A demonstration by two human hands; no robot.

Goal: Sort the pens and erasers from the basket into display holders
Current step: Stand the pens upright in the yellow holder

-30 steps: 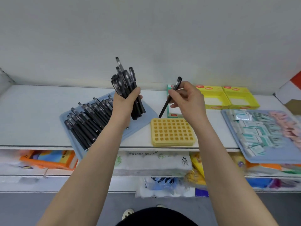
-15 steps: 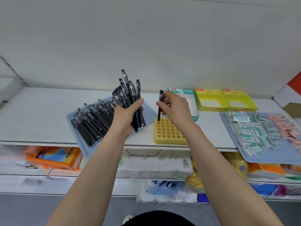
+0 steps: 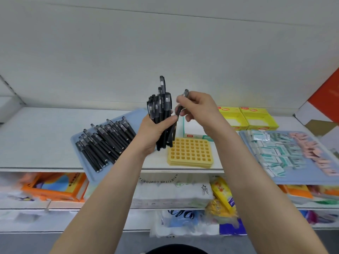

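Left hand (image 3: 154,129) wrapped round a bundle of pens (image 3: 160,110), upright just beside the yellow holder (image 3: 190,153). Right hand (image 3: 198,109) pinches one pen (image 3: 185,93) near its cap, tip by the holder's back-left corner. Light, stiff, probably slick: I'd grip mid-barrel to steer the tip.

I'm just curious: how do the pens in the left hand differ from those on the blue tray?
The bundle of pens stands upright, gripped by the left hand; the tray pens lie flat. The bundle is packed tight; the tray pens spread across the blue tray. Both are black.
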